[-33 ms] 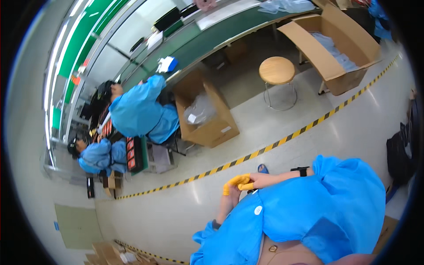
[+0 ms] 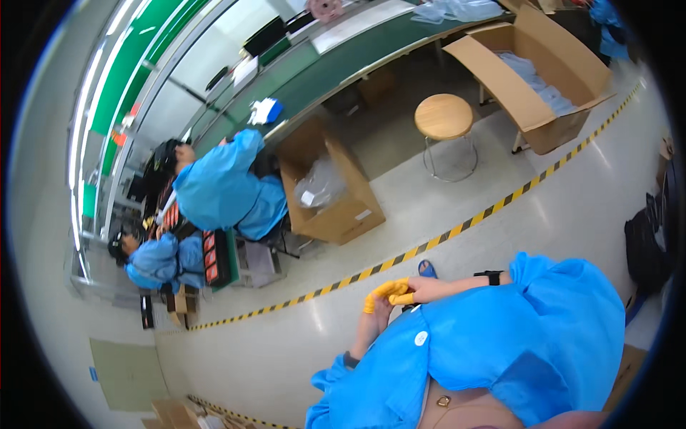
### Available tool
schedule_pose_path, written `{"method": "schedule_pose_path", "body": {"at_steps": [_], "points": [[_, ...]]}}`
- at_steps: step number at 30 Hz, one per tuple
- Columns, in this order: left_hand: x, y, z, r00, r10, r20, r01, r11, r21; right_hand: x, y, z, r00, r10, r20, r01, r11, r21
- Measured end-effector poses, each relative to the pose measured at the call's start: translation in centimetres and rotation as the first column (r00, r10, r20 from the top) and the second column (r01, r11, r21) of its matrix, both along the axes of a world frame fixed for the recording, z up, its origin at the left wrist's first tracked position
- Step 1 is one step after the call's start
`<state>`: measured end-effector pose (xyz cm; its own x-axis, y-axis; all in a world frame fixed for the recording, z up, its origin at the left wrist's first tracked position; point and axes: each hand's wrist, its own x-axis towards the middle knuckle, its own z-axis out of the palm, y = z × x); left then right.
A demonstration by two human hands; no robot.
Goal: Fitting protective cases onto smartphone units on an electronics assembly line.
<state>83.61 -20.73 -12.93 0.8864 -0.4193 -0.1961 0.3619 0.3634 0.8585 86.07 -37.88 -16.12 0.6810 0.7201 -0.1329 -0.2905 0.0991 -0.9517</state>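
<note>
My left hand and my right hand meet in front of my blue smock. Yellow finger cots cover fingertips there. The left fingers bend over toward the right hand, whose fingers close in against them. Both hands look closed, touching each other. Whether anything small lies between them is hidden. A dark band circles my right wrist, and another dark band shows at the left cuff.
Beyond a yellow-black floor stripe stand a round wooden stool, an open carton with clear plastic and another carton with bluish bags. Two people in blue smocks sit by a long green bench. Black bags hang far right.
The view has shifted slightly, so the room sits a little lower and farther left. My hands stay together, with only a small shift of the fingers.
</note>
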Motion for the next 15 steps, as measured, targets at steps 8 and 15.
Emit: {"method": "schedule_pose_path", "body": {"at_steps": [8,15], "points": [[15.5,-10.1,0.1,0.829,-0.557,-0.046,0.532,0.811,-0.244,10.2,-9.0,2.8,0.912,-0.399,-0.091,0.387,0.913,-0.127],[27.0,-15.3,2.6,0.643,-0.766,-0.010,0.707,0.599,-0.375,18.6,-14.6,5.0,0.815,-0.572,0.094,0.567,0.753,-0.333]]}}
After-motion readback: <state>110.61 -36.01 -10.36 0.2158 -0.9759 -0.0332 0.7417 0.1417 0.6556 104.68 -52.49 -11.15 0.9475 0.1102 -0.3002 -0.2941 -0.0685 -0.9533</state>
